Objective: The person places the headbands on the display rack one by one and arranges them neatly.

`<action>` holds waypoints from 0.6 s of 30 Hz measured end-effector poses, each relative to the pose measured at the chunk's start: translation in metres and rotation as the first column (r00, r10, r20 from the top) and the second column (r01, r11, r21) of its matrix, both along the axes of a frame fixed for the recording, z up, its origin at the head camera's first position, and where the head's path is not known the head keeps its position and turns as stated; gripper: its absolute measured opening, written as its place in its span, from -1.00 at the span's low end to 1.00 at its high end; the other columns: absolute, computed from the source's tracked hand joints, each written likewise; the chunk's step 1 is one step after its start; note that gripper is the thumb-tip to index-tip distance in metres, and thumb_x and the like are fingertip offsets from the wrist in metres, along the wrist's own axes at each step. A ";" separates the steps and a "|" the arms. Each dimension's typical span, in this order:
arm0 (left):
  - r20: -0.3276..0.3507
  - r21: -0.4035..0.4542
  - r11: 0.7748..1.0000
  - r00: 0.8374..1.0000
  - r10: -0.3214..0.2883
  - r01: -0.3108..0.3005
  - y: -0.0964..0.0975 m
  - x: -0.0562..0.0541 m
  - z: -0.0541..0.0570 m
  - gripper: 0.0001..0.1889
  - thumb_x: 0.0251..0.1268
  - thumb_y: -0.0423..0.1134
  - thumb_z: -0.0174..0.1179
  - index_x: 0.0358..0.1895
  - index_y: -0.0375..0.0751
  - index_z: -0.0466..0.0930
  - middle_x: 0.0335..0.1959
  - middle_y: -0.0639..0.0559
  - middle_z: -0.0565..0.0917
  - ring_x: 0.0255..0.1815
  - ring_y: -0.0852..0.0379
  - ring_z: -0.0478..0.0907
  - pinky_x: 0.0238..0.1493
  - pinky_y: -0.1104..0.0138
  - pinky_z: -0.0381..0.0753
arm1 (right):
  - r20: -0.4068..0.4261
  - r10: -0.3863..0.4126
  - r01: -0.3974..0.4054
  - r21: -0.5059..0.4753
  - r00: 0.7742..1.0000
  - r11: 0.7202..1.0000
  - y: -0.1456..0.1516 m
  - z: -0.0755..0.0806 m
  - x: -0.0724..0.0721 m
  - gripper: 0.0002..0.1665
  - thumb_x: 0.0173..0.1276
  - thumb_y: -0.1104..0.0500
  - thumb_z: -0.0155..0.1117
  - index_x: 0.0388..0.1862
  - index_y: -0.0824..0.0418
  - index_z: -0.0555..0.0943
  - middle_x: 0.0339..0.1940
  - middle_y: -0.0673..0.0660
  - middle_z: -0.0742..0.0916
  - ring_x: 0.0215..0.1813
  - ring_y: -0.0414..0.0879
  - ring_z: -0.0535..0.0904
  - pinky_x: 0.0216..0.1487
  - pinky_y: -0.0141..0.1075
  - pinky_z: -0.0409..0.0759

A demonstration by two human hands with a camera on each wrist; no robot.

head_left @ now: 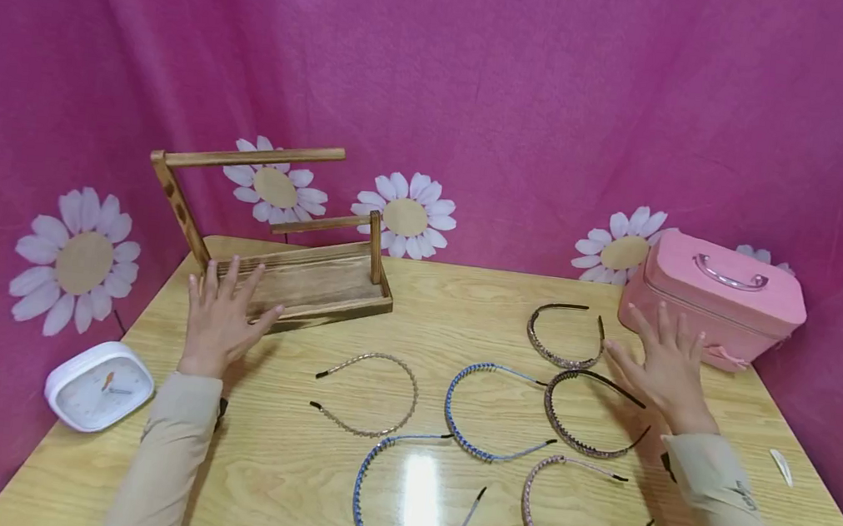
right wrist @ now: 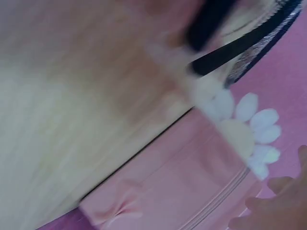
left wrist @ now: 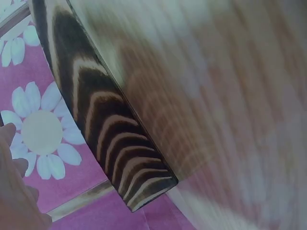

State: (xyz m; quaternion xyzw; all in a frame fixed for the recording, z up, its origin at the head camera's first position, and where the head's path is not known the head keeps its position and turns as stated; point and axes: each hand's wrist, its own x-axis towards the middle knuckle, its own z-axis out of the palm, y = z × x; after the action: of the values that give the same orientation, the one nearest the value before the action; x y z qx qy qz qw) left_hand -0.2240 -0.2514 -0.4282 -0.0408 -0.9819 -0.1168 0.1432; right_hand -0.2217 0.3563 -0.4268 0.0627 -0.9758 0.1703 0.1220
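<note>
Both forearms, in beige sleeves (head_left: 177, 430), are stretching forward over the wooden table (head_left: 261, 466), palms facing down. The left hand (head_left: 220, 325) is hovering at the near left part of a wooden rack (head_left: 337, 282), its fingers lying nearly straight and spread wide, the thumb angling out to the right; it is gripping nothing, and whether the tips are touching the rack cannot be told. The right hand (head_left: 663, 376) is posing likewise before a pink case (head_left: 722, 304), fingers fanning open and holding nothing, contact again unclear. Its thumb is pointing toward a small brown headband (head_left: 567, 362), while a dark headband (head_left: 549, 408) is lying just nearer the person. Two blue headbands (head_left: 449, 399) are resting between the hands.
</note>
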 end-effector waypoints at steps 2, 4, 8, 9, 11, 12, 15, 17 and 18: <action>-0.011 0.020 1.000 1.000 0.008 -0.008 -0.001 0.000 0.000 -0.20 0.35 0.30 -0.06 0.52 -0.08 0.11 0.55 -0.36 0.02 0.53 -0.49 -0.19 0.45 -0.31 -0.35 | 0.007 0.013 -0.013 -0.014 1.000 1.000 -0.012 0.003 -0.007 -0.09 0.40 -0.33 -0.01 0.58 0.03 0.05 0.57 0.45 -0.04 0.53 0.52 -0.30 0.39 0.41 -0.46; -0.010 0.061 0.998 1.000 0.020 -0.019 -0.001 0.001 0.000 -0.19 0.37 0.33 -0.13 0.52 -0.10 0.10 0.55 -0.37 0.01 0.52 -0.51 -0.19 0.44 -0.32 -0.37 | 0.011 0.028 -0.028 -0.023 1.000 0.999 -0.027 0.005 -0.015 -0.08 0.40 -0.35 -0.03 0.59 0.02 0.04 0.58 0.45 -0.04 0.53 0.53 -0.28 0.40 0.41 -0.43; 0.028 0.166 0.984 0.998 0.053 -0.057 -0.001 0.003 -0.002 -0.20 0.43 0.30 -0.20 0.54 -0.15 0.03 0.55 -0.40 -0.05 0.52 -0.53 -0.24 0.41 -0.36 -0.41 | 0.002 0.070 -0.070 -0.029 0.998 0.997 -0.063 0.009 -0.030 -0.08 0.40 -0.35 -0.02 0.58 0.02 0.06 0.57 0.46 0.01 0.52 0.53 -0.19 0.42 0.41 -0.34; 0.042 0.184 0.981 0.997 0.063 -0.069 -0.001 0.004 -0.002 -0.21 0.44 0.28 -0.20 0.55 -0.16 0.00 0.55 -0.41 -0.06 0.52 -0.53 -0.25 0.41 -0.36 -0.41 | 0.000 0.084 -0.084 -0.030 0.996 0.996 -0.072 0.009 -0.033 -0.09 0.40 -0.35 -0.02 0.58 0.03 0.07 0.57 0.46 0.03 0.52 0.52 -0.16 0.42 0.41 -0.31; 0.068 0.226 0.970 0.995 0.079 -0.092 -0.001 0.005 -0.002 -0.21 0.47 0.24 -0.20 0.56 -0.20 -0.06 0.54 -0.44 -0.07 0.53 -0.51 -0.25 0.41 -0.36 -0.41 | 0.010 0.113 -0.112 -0.042 0.994 0.993 -0.093 0.011 -0.038 -0.10 0.41 -0.33 -0.01 0.57 0.04 0.09 0.56 0.45 0.07 0.52 0.50 -0.12 0.44 0.37 -0.27; 0.079 0.244 0.964 0.993 0.088 -0.105 -0.002 0.006 -0.002 -0.21 0.48 0.21 -0.19 0.56 -0.22 -0.10 0.54 -0.45 -0.06 0.53 -0.50 -0.24 0.41 -0.36 -0.39 | 0.022 0.126 -0.125 -0.052 0.992 0.991 -0.103 0.012 -0.041 -0.11 0.41 -0.34 -0.02 0.58 0.04 0.08 0.56 0.45 0.08 0.52 0.49 -0.10 0.45 0.36 -0.26; 0.121 0.323 0.935 0.986 0.112 -0.146 -0.002 0.011 0.000 -0.19 0.51 0.18 -0.24 0.57 -0.26 -0.25 0.54 -0.46 -0.07 0.54 -0.47 -0.23 0.42 -0.35 -0.36 | 0.073 0.170 -0.161 -0.121 0.983 0.980 -0.134 0.014 -0.049 -0.11 0.43 -0.32 -0.04 0.58 0.06 0.07 0.56 0.42 0.11 0.52 0.46 -0.05 0.46 0.32 -0.22; 0.135 0.390 0.904 0.982 0.134 -0.177 -0.001 0.013 0.002 -0.20 0.53 0.16 -0.26 0.57 -0.27 -0.30 0.54 -0.44 -0.08 0.55 -0.44 -0.21 0.44 -0.33 -0.31 | 0.109 0.201 -0.180 -0.175 0.974 0.968 -0.155 0.016 -0.054 -0.12 0.45 -0.30 -0.06 0.59 0.08 0.05 0.57 0.39 0.14 0.52 0.43 -0.01 0.46 0.31 -0.17; 0.137 0.422 0.886 0.980 0.147 -0.191 0.000 0.014 0.002 -0.20 0.53 0.15 -0.27 0.57 -0.26 -0.31 0.55 -0.42 -0.07 0.55 -0.41 -0.19 0.45 -0.31 -0.29 | 0.124 0.217 -0.189 -0.203 0.968 0.961 -0.165 0.016 -0.056 -0.13 0.47 -0.29 -0.07 0.59 0.09 0.05 0.57 0.36 0.16 0.52 0.41 0.02 0.46 0.30 -0.15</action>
State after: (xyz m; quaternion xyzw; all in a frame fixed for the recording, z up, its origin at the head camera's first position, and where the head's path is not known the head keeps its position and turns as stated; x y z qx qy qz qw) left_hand -0.2103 -0.2517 -0.4258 0.0837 -0.9372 -0.3206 0.1086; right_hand -0.2781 0.1917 -0.4104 0.1383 -0.9498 0.2780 0.0381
